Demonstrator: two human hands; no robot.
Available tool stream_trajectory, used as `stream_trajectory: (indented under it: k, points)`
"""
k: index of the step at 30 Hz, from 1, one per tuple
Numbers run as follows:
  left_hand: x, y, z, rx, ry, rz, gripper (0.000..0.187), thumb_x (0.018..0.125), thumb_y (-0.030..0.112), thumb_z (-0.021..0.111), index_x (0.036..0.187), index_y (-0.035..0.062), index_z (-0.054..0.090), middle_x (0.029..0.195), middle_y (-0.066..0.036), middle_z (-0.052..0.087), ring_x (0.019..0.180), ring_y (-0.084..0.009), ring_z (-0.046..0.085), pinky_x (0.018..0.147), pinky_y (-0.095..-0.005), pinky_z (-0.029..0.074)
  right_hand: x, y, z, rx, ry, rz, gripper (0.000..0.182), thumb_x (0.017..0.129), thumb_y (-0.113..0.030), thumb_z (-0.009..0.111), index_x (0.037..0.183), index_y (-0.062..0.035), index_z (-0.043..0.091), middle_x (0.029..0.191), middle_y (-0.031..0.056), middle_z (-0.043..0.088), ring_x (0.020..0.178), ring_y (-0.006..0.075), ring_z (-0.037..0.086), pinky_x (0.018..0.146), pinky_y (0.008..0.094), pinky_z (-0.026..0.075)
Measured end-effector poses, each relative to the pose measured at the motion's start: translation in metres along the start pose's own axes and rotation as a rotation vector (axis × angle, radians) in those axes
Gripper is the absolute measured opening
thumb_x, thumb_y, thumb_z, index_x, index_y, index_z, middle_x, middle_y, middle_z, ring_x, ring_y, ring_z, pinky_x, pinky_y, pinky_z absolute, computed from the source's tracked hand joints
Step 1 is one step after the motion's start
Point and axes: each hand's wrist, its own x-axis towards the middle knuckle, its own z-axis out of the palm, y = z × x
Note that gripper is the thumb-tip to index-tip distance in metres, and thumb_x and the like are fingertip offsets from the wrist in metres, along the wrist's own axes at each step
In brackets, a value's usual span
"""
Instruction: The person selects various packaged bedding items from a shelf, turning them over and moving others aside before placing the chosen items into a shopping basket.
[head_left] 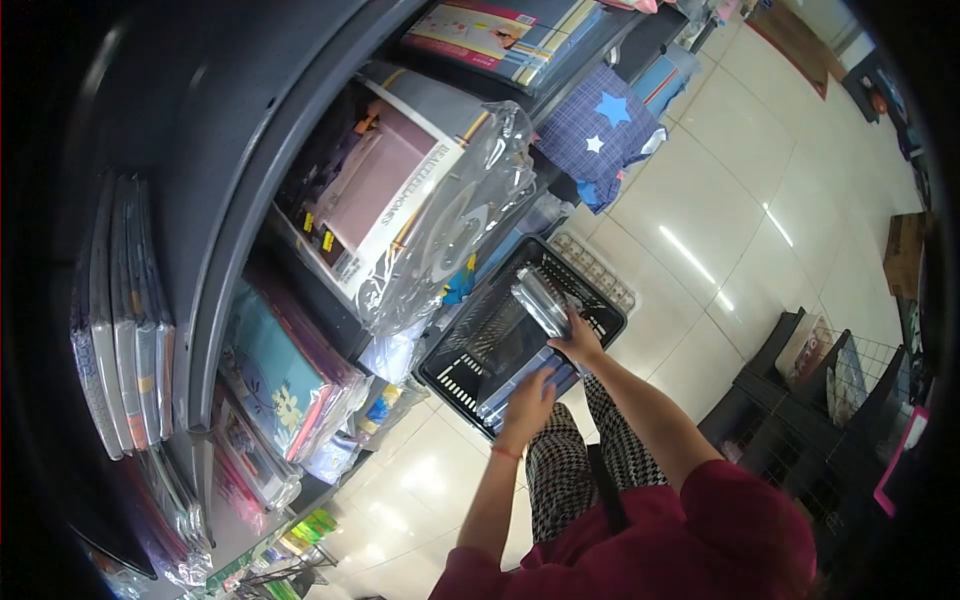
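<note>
My right hand [578, 340] is closed on a silvery plastic-wrapped package [541, 302] over the black basket [622, 318]. Just left of it, my left hand [530, 402] is by a dark blue wrapped package [508, 388] lying in the basket; its finger positions are too unclear to read, and whether it grips that package cannot be told. The basket stands on the floor in front of my legs, beside the shelving.
Shelves at the left hold folded, plastic-wrapped textiles [275, 375] and a white-framed box [395, 190]. A dark blue star-patterned package [600, 125] juts from the shelf. Black wire-fronted racks [790, 430] stand at the right, with a cardboard box [905, 255] beyond.
</note>
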Motion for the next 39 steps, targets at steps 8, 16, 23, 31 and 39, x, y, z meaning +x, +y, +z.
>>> stream_trajectory:
  k: [8, 16, 23, 31, 39]
  points:
    - [0.083, 0.037, -0.031, 0.385, 0.205, -0.123, 0.057, 0.082, 0.009, 0.056, 0.137, 0.0195, 0.041, 0.144, -0.020, 0.028, 0.122, -0.0446, 0.039, 0.095, -0.0480, 0.041, -0.052, -0.042, -0.033, -0.067, 0.259, -0.247, 0.046, 0.072, -0.011, 0.069, 0.113, -0.0023, 0.050, 0.107, 0.0199, 0.053, 0.102, 0.0405, 0.050, 0.086, 0.0467, 0.042]
    - [0.025, 0.132, -0.105, 0.525, 0.296, 0.544, 0.039, 0.080, 0.009, 0.055, 0.118, 0.0146, 0.055, 0.131, -0.017, 0.042, 0.128, -0.0367, 0.036, 0.106, -0.0463, 0.032, -0.176, -0.121, -0.199, -0.232, 0.175, -0.488, 0.047, 0.067, -0.009, 0.069, 0.113, -0.0064, 0.059, 0.095, 0.0153, 0.060, 0.090, 0.0349, 0.057, 0.076, 0.0424, 0.048]
    - [-0.070, 0.257, -0.221, 0.626, 0.418, 0.999, 0.023, 0.079, 0.015, 0.054, 0.100, 0.0069, 0.056, 0.093, -0.005, 0.054, 0.096, -0.0215, 0.056, 0.089, -0.0325, 0.044, -0.284, -0.263, -0.304, -0.469, 0.383, -0.858, 0.035, 0.065, -0.008, 0.067, 0.099, -0.0041, 0.062, 0.095, 0.0138, 0.066, 0.085, 0.0342, 0.062, 0.074, 0.0392, 0.049]
    - [-0.243, 0.279, -0.330, 0.815, 1.036, 1.124, 0.019, 0.084, 0.019, 0.057, 0.102, 0.0183, 0.062, 0.105, 0.004, 0.060, 0.101, -0.0142, 0.059, 0.082, -0.0293, 0.043, -0.340, -0.400, -0.291, -0.601, 0.838, -1.590, 0.025, 0.069, -0.010, 0.063, 0.094, -0.0079, 0.062, 0.099, 0.0168, 0.067, 0.084, 0.0332, 0.065, 0.065, 0.0378, 0.047]
    - [-0.240, 0.156, -0.443, 0.736, 1.346, 0.565, 0.030, 0.073, 0.011, 0.068, 0.102, 0.0183, 0.063, 0.110, -0.002, 0.060, 0.109, -0.0207, 0.057, 0.089, -0.0375, 0.039, -0.251, -0.592, -0.170, -0.634, 0.678, -1.758, 0.032, 0.071, -0.013, 0.064, 0.103, -0.0136, 0.065, 0.115, 0.0035, 0.062, 0.105, 0.0231, 0.058, 0.082, 0.0364, 0.044]
